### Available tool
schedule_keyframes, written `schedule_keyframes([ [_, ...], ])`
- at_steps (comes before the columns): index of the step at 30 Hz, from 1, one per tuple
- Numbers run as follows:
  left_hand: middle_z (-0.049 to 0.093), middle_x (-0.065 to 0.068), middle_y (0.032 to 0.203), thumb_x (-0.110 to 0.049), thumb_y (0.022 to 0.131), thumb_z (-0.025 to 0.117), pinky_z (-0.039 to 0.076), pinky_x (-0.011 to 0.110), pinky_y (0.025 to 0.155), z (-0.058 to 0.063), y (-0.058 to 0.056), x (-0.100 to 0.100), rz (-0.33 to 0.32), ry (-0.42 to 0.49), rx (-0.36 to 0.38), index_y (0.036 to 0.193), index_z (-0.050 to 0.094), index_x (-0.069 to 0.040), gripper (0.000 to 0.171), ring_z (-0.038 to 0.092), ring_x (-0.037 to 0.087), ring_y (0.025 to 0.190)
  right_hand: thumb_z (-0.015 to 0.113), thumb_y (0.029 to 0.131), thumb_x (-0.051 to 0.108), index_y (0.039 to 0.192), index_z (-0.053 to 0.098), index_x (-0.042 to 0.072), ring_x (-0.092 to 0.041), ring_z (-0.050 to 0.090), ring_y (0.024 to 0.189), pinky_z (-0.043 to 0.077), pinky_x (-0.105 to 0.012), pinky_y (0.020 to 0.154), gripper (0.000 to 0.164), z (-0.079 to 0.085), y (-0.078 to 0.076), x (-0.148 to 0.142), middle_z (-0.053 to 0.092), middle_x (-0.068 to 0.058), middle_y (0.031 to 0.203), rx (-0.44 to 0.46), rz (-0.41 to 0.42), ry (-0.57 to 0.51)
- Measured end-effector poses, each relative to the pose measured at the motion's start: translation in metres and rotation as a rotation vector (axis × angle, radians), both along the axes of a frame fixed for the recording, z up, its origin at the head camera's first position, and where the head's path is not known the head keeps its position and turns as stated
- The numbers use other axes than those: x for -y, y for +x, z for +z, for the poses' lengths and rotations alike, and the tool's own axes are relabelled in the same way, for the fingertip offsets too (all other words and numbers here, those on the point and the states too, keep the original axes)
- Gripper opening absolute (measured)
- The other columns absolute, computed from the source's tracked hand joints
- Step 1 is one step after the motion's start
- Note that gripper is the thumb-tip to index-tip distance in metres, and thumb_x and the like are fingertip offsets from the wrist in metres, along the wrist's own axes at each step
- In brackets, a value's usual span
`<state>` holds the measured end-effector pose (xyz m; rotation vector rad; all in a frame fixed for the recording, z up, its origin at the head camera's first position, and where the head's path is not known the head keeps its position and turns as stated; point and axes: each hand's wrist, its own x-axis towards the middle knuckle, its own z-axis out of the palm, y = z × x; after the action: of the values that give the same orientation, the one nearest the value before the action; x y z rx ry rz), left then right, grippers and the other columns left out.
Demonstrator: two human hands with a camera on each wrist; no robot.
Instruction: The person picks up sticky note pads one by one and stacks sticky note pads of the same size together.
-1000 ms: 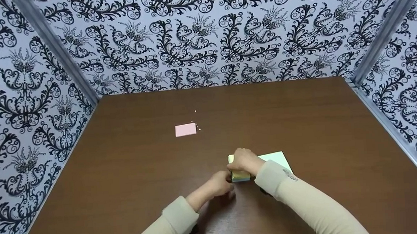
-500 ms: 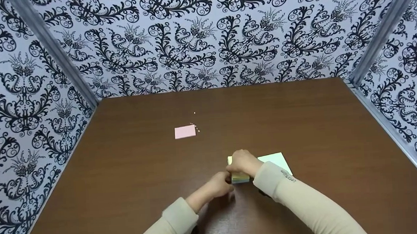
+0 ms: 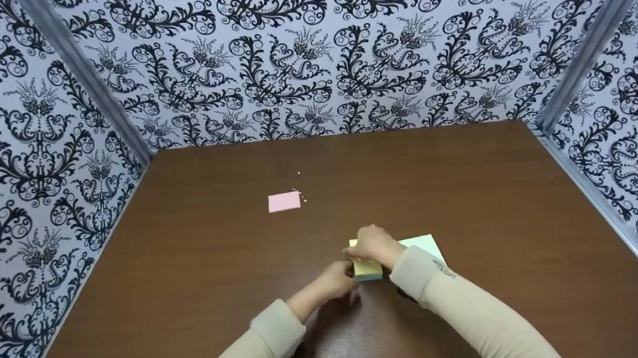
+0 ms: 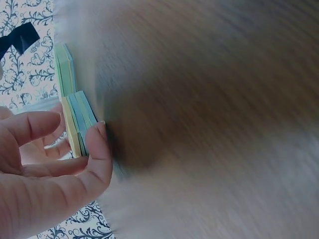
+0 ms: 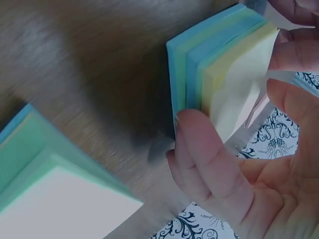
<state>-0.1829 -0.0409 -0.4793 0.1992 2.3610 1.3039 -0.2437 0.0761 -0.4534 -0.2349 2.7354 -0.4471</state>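
A thick stack of sticky notes [image 3: 368,270], yellow on top over blue and green layers, lies between the hands. My left hand [image 3: 336,280] grips its left side; in the left wrist view the left thumb [image 4: 99,144] lies along the layered edge. Over the stack bends my right hand [image 3: 377,244], covering part of its top in the head view. The right wrist view shows right fingers [image 5: 199,134] pressed to its side, the thumb above the pale top sheet. Just right of it sits a second, larger stack [image 3: 424,245], pale green on top with a blue bottom layer.
Farther back on the brown table [image 3: 218,251] lies a pink note pad [image 3: 284,201] with several tiny white scraps beside it. Patterned walls [image 3: 312,63] with grey metal corner strips enclose the back and sides.
The right hand has shifted slightly up over the stack, and more of the yellow top shows in front of it. The left hand stays almost still; the other pads have not moved.
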Motion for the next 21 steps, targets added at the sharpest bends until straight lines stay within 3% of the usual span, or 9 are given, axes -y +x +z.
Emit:
schedule_keyframes([
  [6,0.044,-0.002,0.062,0.002,0.078,0.054,0.029,0.021,0.043,0.003,0.006,-0.001,-0.018,-0.046,0.037,0.092,0.058,0.004,0.015,0.036,0.008,0.046,0.064,0.082,0.035,0.051,0.044,0.013,-0.012,0.033,0.046,0.029,-0.025,0.046,0.044,-0.001,0.003,0.002,0.037,0.002,0.051,-0.007,0.017,-0.019],
  [9,0.04,-0.003,0.056,0.002,0.077,0.053,0.027,0.022,0.043,0.006,0.009,-0.001,-0.044,-0.088,0.023,0.079,0.055,-0.001,0.005,0.034,0.008,0.046,0.065,0.082,0.033,0.05,0.044,0.013,-0.012,0.032,0.045,0.029,-0.025,0.045,0.043,-0.002,0.004,0.002,0.037,0.002,0.049,-0.013,0.028,-0.032],
  [13,0.038,-0.003,0.056,0.002,0.075,0.054,0.027,0.024,0.045,0.008,0.011,-0.002,-0.063,-0.138,-0.024,0.068,0.047,-0.007,0.013,0.034,0.01,0.048,0.066,0.08,0.03,0.053,0.048,0.011,-0.014,0.036,0.049,0.031,-0.026,0.047,0.037,-0.004,0.004,0.002,0.043,-0.001,0.054,-0.02,0.021,-0.039],
  [21,0.039,-0.002,0.058,0.0,0.075,0.056,0.027,0.025,0.047,0.007,0.013,-0.002,-0.059,-0.174,-0.053,0.067,0.047,-0.008,0.014,0.035,0.012,0.051,0.065,0.081,0.029,0.05,0.045,0.013,-0.013,0.034,0.048,0.03,-0.025,0.047,0.04,-0.006,0.004,0.004,0.04,0.001,0.051,-0.018,0.029,-0.022],
])
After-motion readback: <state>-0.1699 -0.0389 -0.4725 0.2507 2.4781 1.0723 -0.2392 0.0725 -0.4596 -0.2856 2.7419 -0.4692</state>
